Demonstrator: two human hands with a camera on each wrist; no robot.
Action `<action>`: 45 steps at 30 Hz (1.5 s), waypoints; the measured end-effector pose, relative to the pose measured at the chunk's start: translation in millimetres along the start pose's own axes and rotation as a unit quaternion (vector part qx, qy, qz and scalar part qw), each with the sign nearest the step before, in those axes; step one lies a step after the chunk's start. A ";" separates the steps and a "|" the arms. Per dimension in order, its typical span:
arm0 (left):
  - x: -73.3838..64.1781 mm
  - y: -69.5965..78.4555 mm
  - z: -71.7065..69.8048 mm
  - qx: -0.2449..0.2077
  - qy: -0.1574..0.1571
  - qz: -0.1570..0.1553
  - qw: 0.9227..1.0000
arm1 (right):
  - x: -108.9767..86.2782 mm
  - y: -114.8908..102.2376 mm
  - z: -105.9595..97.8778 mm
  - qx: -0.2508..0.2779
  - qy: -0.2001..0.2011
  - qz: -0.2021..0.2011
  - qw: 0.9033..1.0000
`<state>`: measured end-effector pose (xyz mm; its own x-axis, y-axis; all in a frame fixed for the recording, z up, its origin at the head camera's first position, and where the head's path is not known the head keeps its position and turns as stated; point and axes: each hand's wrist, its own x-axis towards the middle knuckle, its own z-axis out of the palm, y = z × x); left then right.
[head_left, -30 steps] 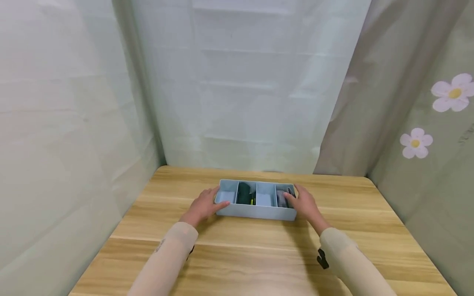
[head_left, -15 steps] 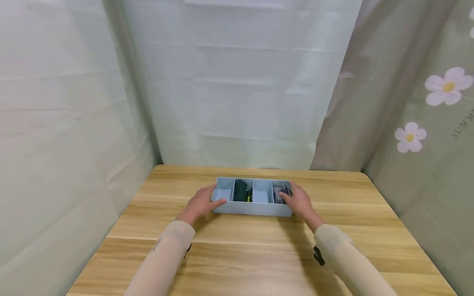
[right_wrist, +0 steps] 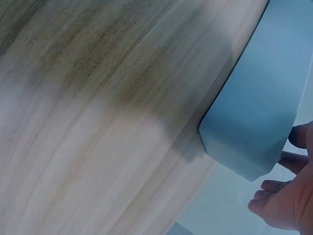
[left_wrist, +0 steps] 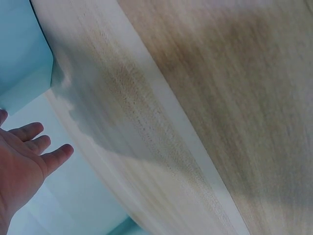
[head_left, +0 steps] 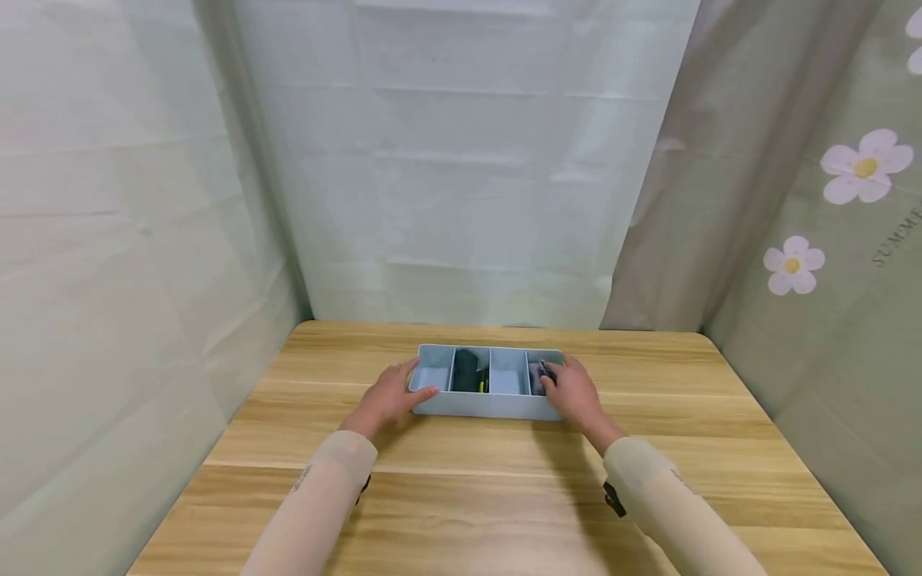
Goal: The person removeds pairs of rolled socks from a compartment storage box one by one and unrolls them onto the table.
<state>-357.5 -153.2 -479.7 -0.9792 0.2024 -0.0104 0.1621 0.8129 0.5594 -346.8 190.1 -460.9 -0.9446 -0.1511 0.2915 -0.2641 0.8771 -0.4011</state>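
Blue divided box (head_left: 486,406) is sitting flat on the wood-grain bench (head_left: 461,496), toward the bench's 12 o'clock edge in the head view, its long axis running from 9 to 3 o'clock. Its four compartments are lying in a row, numbered here from the 9 o'clock end. No. 2 is containing a dark green item (head_left: 465,370), with a slim yellow-and-black item (head_left: 483,382) lying at its 4 o'clock side. No. 4 is containing a grey item (head_left: 535,381), with a dark slim item (head_left: 545,370) leaning at its 3 o'clock side; what these are is too small to tell.

Left hand (head_left: 386,398) is bracketing the box's 9 o'clock end, thumb resting at the near rim around 7 o'clock. In the left wrist view its fingers (left_wrist: 59,154) are extending nearly straight and spread.

Right hand (head_left: 576,392) is reaching over the 3 o'clock end into No. 4, thumb and forefinger apparently pinching the dark slim item; the grip is partly hidden by the box wall. In the right wrist view the lower fingers are curling just outside that end.

Pale sleeves (head_left: 677,500) are entering from 7 and 5 o'clock. A pale cloth (head_left: 461,176) is hanging at 12 o'clock; printed flowers (head_left: 792,265) are showing at 2 o'clock.
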 end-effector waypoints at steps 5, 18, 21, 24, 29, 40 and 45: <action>-0.9 1.5 -1.0 -0.002 -0.001 -0.003 1.000 | 0.2 -4.0 3.1 -0.054 0.015 -0.037 0.998; 0.6 2.5 -2.6 0.004 0.005 0.010 1.000 | 8.9 -20.3 2.2 0.073 -0.020 0.090 0.993; 0.2 1.9 -2.7 0.001 0.002 0.007 1.000 | 9.5 -23.9 5.0 0.103 -0.008 0.131 0.986; -0.2 0.6 -2.5 0.000 0.000 0.002 1.000 | 9.5 -29.2 11.1 0.110 0.014 0.152 0.982; -0.4 -0.5 -1.9 -0.005 -0.001 -0.002 1.000 | 8.2 -38.9 20.5 0.078 0.088 0.136 0.984; -1.7 0.4 0.4 -0.012 0.003 -0.004 1.000 | 9.1 -46.5 19.8 0.072 0.062 0.179 0.979; -0.8 -0.4 1.1 -0.013 0.004 0.000 1.000 | 9.6 -47.8 21.7 0.076 0.047 0.199 0.976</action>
<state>-356.6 -153.1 -480.9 -0.9802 0.1981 -0.0035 0.1593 0.7984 0.5806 -347.5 136.9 -457.7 -0.9581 0.2366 0.1615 0.0876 0.7789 -0.6210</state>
